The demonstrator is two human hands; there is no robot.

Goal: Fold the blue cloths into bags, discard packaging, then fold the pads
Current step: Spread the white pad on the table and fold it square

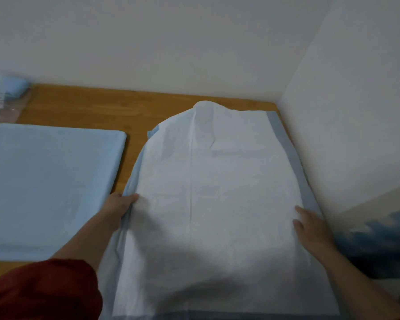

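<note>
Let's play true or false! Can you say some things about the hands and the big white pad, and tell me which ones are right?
1. The left hand grips the left edge of the pad. True.
2. The right hand holds a cup. False: it rests open on the pad.
3. The table is wooden. True.
4. The blue stack lies on top of the pad. False: it lies beside it, to the left.

Wooden table in a corner of white walls
</note>
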